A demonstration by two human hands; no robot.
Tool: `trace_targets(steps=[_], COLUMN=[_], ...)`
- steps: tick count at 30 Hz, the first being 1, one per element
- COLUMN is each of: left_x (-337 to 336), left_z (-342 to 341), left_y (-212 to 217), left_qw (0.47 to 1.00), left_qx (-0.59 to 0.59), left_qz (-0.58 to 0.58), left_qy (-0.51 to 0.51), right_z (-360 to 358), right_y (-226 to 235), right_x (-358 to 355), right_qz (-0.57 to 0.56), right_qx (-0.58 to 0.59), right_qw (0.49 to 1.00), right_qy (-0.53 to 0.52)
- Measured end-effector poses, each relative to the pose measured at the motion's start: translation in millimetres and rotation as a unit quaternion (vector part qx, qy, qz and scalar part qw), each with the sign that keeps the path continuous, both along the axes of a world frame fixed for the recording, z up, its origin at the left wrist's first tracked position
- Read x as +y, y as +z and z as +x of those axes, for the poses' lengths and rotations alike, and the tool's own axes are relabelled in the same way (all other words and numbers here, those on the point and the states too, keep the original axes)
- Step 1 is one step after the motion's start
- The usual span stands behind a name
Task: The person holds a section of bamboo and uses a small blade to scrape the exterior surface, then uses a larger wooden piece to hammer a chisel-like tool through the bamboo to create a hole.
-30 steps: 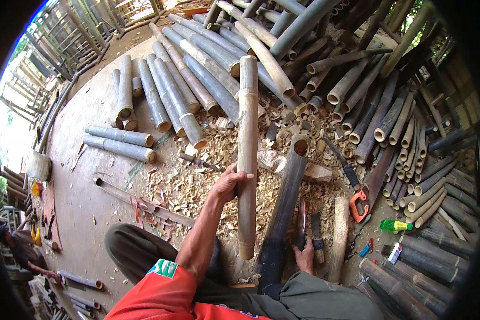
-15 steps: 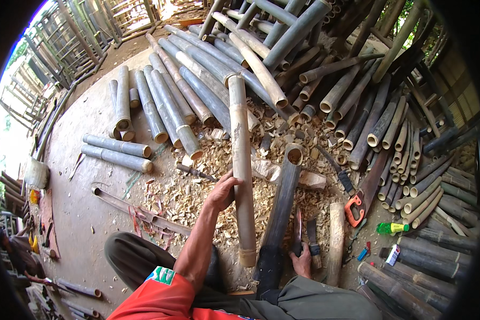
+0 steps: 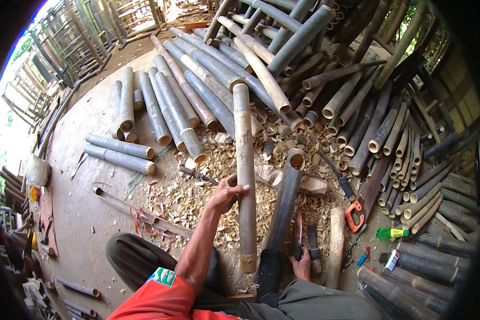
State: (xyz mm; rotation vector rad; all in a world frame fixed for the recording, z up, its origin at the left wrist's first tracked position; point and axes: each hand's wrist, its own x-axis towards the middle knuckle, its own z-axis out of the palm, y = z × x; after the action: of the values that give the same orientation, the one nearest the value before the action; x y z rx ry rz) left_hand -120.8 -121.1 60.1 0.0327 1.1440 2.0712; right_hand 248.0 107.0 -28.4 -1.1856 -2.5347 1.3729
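My left hand [image 3: 228, 195] is wrapped around a pale brown bamboo pole [image 3: 245, 160], held upright in front of me, its thumb lying across the pole. Low down, between my knees, my right hand [image 3: 302, 265] is closed on the dark handle of a machete [image 3: 298, 230], whose blade points away from me. A second bladed tool [image 3: 313, 238] with a wooden handle lies just right of it. Between my hands a thick dark bamboo tube [image 3: 284, 200] slants away, its open end showing. Part of the right hand's grip is hidden.
Wood chips [image 3: 208, 197] cover the ground ahead. Cut bamboo poles [image 3: 178, 120] lie fanned out beyond, with stacked bamboo [image 3: 410, 202] at the right. A saw [image 3: 356, 213] with an orange handle, a pale log [image 3: 335, 248] and a green bottle [image 3: 392, 233] lie to the right.
The bamboo pole has shifted slightly right and down in view. My left thumb now shows across its front. My right hand stays on the machete handle.
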Motion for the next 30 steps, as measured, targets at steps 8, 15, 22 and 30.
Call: trace_targets(steps=[8, 15, 22, 30], left_x=[4.4, 4.5, 4.9, 6.9], left_z=[5.8, 2.2, 5.6, 3.9], left_y=[2.5, 1.2, -0.3, 2.7], left_qw=[1.000, 0.995, 0.991, 0.999], left_qx=[0.014, 0.024, 0.045, 0.025], left_qz=[-0.011, -0.100, -0.123, -0.037], left_qy=[0.018, -0.010, 0.003, -0.003], right_z=[-1.6, -3.3, -2.1, 3.9], right_y=[5.6, 6.7, 1.7, -2.4], right_x=[0.2, -2.2, -2.2, 1.7], right_qz=[-0.017, -0.014, -0.005, -0.042], right_qx=[-0.007, -0.006, -0.005, -0.014], right_qw=[1.000, 1.000, 1.000, 0.999], right_qy=[0.000, -0.005, 0.002, 0.004])
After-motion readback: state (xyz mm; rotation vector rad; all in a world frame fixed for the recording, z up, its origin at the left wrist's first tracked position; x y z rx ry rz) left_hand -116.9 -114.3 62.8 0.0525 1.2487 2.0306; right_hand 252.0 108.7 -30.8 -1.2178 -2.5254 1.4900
